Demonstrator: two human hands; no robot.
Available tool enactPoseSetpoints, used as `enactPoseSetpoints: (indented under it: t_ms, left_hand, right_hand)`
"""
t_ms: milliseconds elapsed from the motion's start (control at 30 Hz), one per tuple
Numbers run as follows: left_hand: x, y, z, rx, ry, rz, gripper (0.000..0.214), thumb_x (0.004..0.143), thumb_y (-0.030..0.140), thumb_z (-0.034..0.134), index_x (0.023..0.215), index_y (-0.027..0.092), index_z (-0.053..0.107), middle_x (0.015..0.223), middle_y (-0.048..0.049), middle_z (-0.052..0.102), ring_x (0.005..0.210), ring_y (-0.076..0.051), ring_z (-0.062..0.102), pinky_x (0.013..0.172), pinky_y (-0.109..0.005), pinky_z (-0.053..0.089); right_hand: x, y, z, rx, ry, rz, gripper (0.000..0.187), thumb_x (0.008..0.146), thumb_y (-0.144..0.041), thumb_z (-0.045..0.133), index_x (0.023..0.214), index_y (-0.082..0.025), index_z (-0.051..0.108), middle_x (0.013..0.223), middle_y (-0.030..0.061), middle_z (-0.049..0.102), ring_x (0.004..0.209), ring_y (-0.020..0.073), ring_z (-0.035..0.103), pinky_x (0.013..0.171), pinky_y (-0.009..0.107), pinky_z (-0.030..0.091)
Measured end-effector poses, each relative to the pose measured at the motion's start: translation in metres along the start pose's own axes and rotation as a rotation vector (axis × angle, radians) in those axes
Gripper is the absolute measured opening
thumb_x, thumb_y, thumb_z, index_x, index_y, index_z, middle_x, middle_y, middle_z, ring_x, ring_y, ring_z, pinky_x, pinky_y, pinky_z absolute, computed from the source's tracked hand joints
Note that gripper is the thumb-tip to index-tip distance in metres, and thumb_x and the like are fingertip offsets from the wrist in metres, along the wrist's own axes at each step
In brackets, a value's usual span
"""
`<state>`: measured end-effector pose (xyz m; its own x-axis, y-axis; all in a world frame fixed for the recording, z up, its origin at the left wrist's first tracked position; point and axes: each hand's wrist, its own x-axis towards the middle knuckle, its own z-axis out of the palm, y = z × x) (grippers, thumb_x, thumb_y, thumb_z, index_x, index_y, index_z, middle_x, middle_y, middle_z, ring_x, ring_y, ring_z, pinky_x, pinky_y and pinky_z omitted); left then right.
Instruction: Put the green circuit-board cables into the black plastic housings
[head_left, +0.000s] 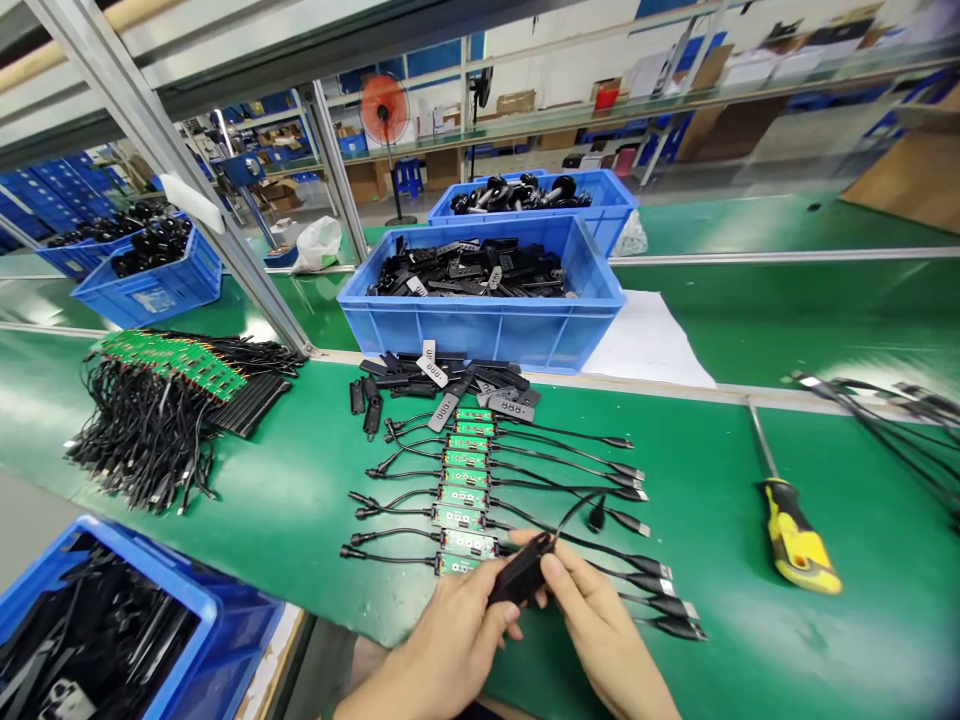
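Both of my hands grip a small black plastic case [519, 572] at the front of the green bench. My left hand [457, 630] has its fingers wrapped round the near end. My right hand [592, 610] pinches the far end, where a black cable [576, 512] comes out. Just beyond my hands lies a column of small green circuit boards [465, 478], each with a black cable at either end; the nearest ones are partly hidden by my hands. USB plugs [656, 568] point right, round connectors [364, 500] point left. Loose black and grey covers [442, 385] are heaped behind the boards.
A blue bin [480, 325] of black covers stands behind the heap, with another blue bin [615, 215] behind it. To the right lies a yellow-handled screwdriver [799, 540]. Cabled boards [172, 362] are piled left. A blue crate [240, 630] of black parts sits front left.
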<state>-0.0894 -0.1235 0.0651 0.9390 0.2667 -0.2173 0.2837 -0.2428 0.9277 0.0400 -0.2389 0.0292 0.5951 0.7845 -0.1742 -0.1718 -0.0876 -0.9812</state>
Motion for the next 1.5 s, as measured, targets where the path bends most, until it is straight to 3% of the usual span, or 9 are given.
enactPoseSetpoints:
  t_ms: [167, 300, 467, 600, 733, 867, 1167, 1333, 1500]
  left_hand:
    - [0.001, -0.011, 0.009, 0.219, 0.012, 0.001, 0.029, 0.098, 0.025, 0.037, 0.119, 0.016, 0.056, 0.072, -0.0033, 0.067, 0.074, -0.018, 0.062, 0.08, -0.029, 0.047]
    - [0.005, -0.014, 0.006, 0.152, -0.031, 0.186, 0.045, 0.095, 0.038, 0.052, 0.137, 0.022, 0.045, 0.106, -0.0078, 0.069, 0.086, -0.019, 0.065, 0.076, -0.025, 0.051]
    - [-0.002, -0.031, -0.024, 0.394, 0.109, 0.243, 0.028, 0.092, 0.036, 0.057, 0.117, 0.026, 0.057, 0.111, -0.0079, 0.06, 0.096, -0.021, 0.062, 0.081, -0.028, 0.053]
    - [-0.009, -0.055, -0.04, 0.644, 0.217, 0.207, 0.022, 0.087, 0.027, 0.061, 0.108, 0.023, 0.059, 0.104, -0.0071, 0.059, 0.094, -0.023, 0.063, 0.079, -0.032, 0.054]
    - [-0.012, -0.069, -0.033, 0.744, 0.319, 0.095, 0.016, 0.084, 0.016, 0.057, 0.1, 0.022, 0.06, 0.1, -0.0065, 0.058, 0.091, -0.025, 0.061, 0.079, -0.036, 0.052]
    - [-0.012, -0.066, -0.027, 0.681, 0.264, 0.013, 0.024, 0.079, 0.011, 0.057, 0.101, 0.021, 0.059, 0.101, -0.0058, 0.06, 0.09, -0.022, 0.061, 0.079, -0.032, 0.049]
    - [-0.011, -0.026, -0.037, 0.271, 0.059, 0.03, 0.013, 0.082, 0.031, 0.06, 0.088, 0.02, 0.057, 0.082, -0.0014, 0.056, 0.072, -0.015, 0.054, 0.062, -0.023, 0.043]
    - [-0.008, -0.028, -0.03, -0.569, -0.014, -0.114, 0.05, 0.085, 0.059, 0.06, 0.11, 0.018, 0.045, 0.069, 0.0048, 0.056, 0.036, -0.001, 0.024, 0.038, -0.017, 0.018]
    - [-0.001, -0.031, -0.021, -0.975, 0.081, -0.103, 0.054, 0.077, 0.05, 0.074, 0.114, 0.015, 0.054, 0.079, -0.0007, 0.062, 0.041, 0.0, 0.035, 0.04, -0.016, 0.021]
  right_hand:
    - [-0.006, -0.002, 0.007, -0.145, 0.102, -0.147, 0.04, 0.094, -0.052, 0.047, 0.092, -0.019, 0.07, 0.078, 0.0037, 0.068, 0.069, 0.0176, 0.06, 0.067, 0.026, 0.051]
    - [-0.01, -0.031, -0.014, -0.419, 0.217, -0.253, 0.04, 0.098, -0.046, 0.038, 0.104, -0.02, 0.067, 0.075, 0.0024, 0.066, 0.065, 0.017, 0.06, 0.064, 0.024, 0.049]
    - [-0.005, -0.099, -0.125, -0.987, 0.772, -0.217, 0.048, 0.097, -0.044, 0.031, 0.127, -0.017, 0.055, 0.091, 0.0091, 0.07, 0.069, 0.0215, 0.064, 0.063, 0.03, 0.048]
    - [0.0, -0.122, -0.227, -1.39, 0.785, 0.059, 0.05, 0.093, -0.044, 0.035, 0.128, -0.016, 0.058, 0.094, 0.0167, 0.071, 0.082, 0.0341, 0.068, 0.071, 0.042, 0.048]
    - [0.013, -0.107, -0.271, -1.426, 0.777, 0.201, 0.022, 0.079, -0.031, 0.048, 0.074, -0.02, 0.067, 0.054, 0.0166, 0.062, 0.054, 0.0405, 0.063, 0.056, 0.051, 0.046]
    - [0.05, -0.088, -0.243, -1.42, 0.683, 0.079, 0.019, 0.077, -0.029, 0.046, 0.07, -0.024, 0.063, 0.059, 0.0185, 0.064, 0.059, 0.044, 0.065, 0.058, 0.059, 0.048]
    - [0.176, -0.057, -0.066, -1.193, 0.041, -0.441, 0.02, 0.095, -0.034, 0.056, 0.102, -0.018, 0.066, 0.103, 0.0056, 0.069, 0.093, 0.0189, 0.064, 0.086, 0.04, 0.052]
    - [0.187, -0.053, -0.044, -1.111, 0.093, -0.46, 0.022, 0.092, -0.037, 0.061, 0.087, -0.016, 0.063, 0.091, 0.0038, 0.065, 0.086, 0.0178, 0.062, 0.08, 0.038, 0.052]
    - [0.131, -0.076, -0.045, -0.93, 0.134, -0.474, 0.025, 0.096, -0.042, 0.048, 0.093, -0.019, 0.058, 0.072, 0.0018, 0.062, 0.065, 0.0174, 0.059, 0.066, 0.032, 0.048]
